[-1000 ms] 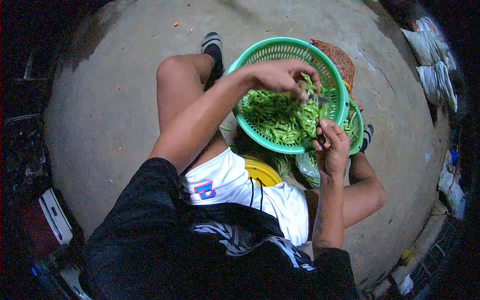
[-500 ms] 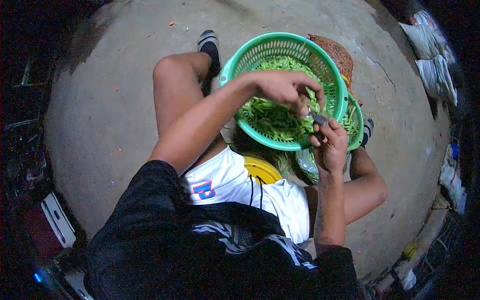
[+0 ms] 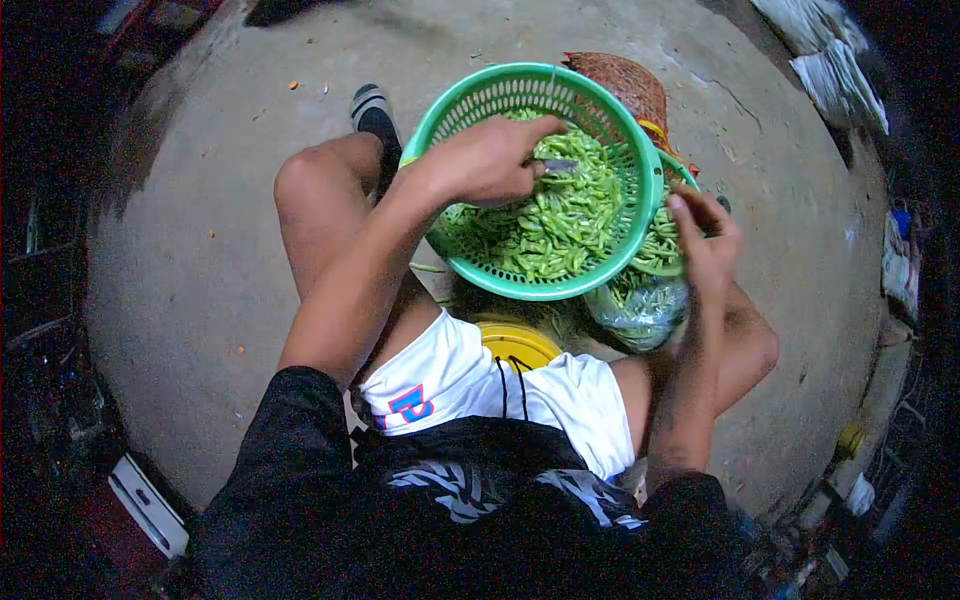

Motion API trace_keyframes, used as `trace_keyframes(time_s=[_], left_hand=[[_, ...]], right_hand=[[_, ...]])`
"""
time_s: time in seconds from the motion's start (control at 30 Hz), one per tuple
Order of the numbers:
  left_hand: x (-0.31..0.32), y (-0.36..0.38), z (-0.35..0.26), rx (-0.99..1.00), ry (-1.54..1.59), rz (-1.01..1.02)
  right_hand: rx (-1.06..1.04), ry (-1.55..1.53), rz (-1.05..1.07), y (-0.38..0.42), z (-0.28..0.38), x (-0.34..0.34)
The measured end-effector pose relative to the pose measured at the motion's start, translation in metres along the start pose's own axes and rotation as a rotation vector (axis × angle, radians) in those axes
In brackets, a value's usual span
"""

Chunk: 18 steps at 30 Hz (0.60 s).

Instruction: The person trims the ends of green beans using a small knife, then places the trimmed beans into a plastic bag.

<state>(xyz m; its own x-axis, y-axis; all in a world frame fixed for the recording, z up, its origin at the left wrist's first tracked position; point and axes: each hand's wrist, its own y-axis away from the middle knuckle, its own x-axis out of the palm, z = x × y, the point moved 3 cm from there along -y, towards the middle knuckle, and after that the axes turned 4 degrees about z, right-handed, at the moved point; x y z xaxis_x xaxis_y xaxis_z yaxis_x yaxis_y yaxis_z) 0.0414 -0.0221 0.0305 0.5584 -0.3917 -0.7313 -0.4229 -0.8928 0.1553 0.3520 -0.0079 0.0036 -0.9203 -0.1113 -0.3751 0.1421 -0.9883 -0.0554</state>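
Note:
My left hand [image 3: 490,162] is over the large green basket [image 3: 642,215], closed on a small grey blade [image 3: 558,165] that points right. Cut green pieces [image 3: 560,235] lie heaped in that basket below it. Over the smaller green basket [image 3: 658,268] at the right, my right hand [image 3: 708,235] has its thumb and index fingertips close together. What they hold is too small to make out. More green pieces [image 3: 655,245] lie in this smaller basket.
A red mesh sack [image 3: 625,85] stands behind the baskets. A clear plastic bag [image 3: 645,315] with green contents is below them, beside a yellow round lid [image 3: 515,343] between my legs. White sacks [image 3: 840,80] lie at the far right.
My hands have moved apart: the left went left and up over the heap, the right moved right and up to the smaller basket. The view has shifted slightly.

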Motion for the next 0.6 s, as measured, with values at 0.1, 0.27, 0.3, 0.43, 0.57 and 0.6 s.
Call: trace_keyframes(time_s=[0.1,0.27,0.3,0.43,0.57,0.6], left_hand=[[-0.016,0.003,-0.003,-0.062,-0.169,-0.140],[-0.050,0.005,-0.019,0.022,-0.025,-0.390],[-0.056,0.003,-0.021,0.026,-0.036,-0.387],[-0.074,0.014,-0.029,0.026,-0.004,-0.486],[-0.081,0.015,-0.033,0.052,0.117,-0.551],[-0.081,0.015,-0.031,0.090,0.133,-0.583]], right_hand=[[0.046,0.169,0.080,-0.010,0.030,-0.014],[-0.325,0.874,0.495,0.005,0.062,0.055],[-0.223,0.943,0.571,0.006,0.067,0.068],[-0.263,0.852,0.644,-0.025,0.049,0.102],[-0.375,0.705,0.510,-0.060,0.040,0.147],[-0.362,0.670,0.528,-0.066,0.043,0.155]])
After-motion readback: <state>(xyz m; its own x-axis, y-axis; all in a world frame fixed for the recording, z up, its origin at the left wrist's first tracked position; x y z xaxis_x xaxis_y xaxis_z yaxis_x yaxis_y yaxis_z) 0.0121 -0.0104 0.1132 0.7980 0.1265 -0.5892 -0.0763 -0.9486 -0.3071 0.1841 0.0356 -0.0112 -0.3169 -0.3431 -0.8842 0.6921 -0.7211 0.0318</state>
